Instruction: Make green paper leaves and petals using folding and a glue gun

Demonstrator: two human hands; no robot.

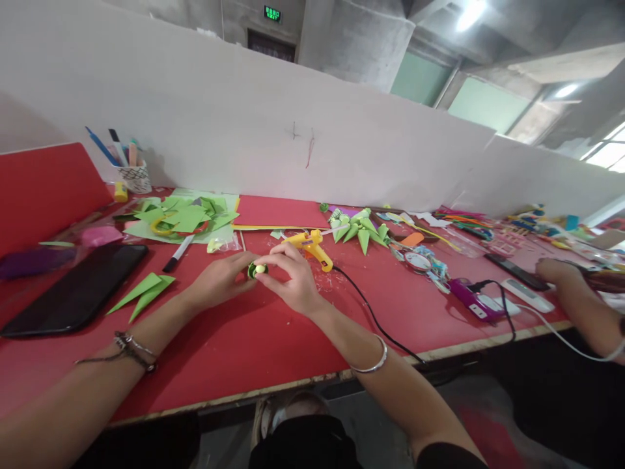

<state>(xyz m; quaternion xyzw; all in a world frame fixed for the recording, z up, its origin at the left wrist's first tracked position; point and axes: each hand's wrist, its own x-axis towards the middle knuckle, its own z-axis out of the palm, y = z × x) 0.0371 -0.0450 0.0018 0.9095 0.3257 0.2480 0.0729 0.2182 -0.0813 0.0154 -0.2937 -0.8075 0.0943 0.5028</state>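
Note:
My left hand (221, 279) and my right hand (291, 279) meet over the red table (244, 352), both pinching a small green and white rolled paper piece (257, 269) between their fingertips. Just behind my right hand lies a yellow glue gun (312, 246) with a black cord (371, 316) running to the table's front edge. Two green paper cones (142, 293) lie left of my left hand. A cluster of green paper cones (360, 231) sits behind the glue gun.
A black tablet (78, 290) lies at the left, a black marker (178, 253) and green paper scraps (183, 216) behind it, and a pen cup (133, 174) by the white partition. Another person's hand (554, 268) rests at the right near a purple glue gun (471, 298) and craft clutter.

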